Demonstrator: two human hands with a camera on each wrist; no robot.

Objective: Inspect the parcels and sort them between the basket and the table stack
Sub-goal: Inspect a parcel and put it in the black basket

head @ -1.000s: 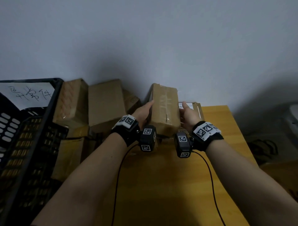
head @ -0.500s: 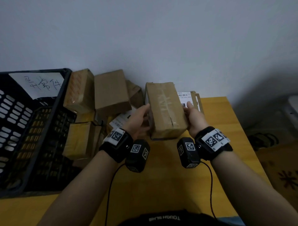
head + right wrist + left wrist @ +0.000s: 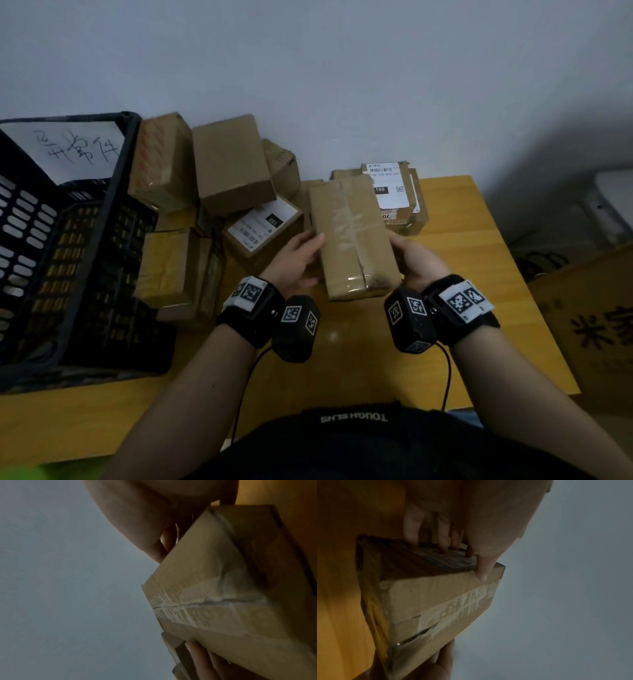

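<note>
I hold a brown parcel (image 3: 352,236) with clear tape along its top, above the yellow table (image 3: 342,359). My left hand (image 3: 301,253) grips its left side and my right hand (image 3: 411,255) its right side. In the left wrist view the left fingers (image 3: 443,540) lie on the parcel's (image 3: 436,601) labelled underside and the thumb on its taped face, where the tape is split near one end. The right wrist view shows the taped seam of the parcel (image 3: 223,588). A black basket (image 3: 126,164) stands at the left. A stack of labelled parcels (image 3: 394,192) lies at the back right.
Several unsorted brown parcels (image 3: 233,164) are piled between the basket and my hands, some leaning on the wall. A white handwritten sheet (image 3: 78,147) hangs in the basket. A cardboard box with red characters (image 3: 589,325) stands beyond the table's right edge.
The parcel has come down from near upright and back toward me, now lying flatter between both hands. My view has dropped, showing more of the table and the stack.
</note>
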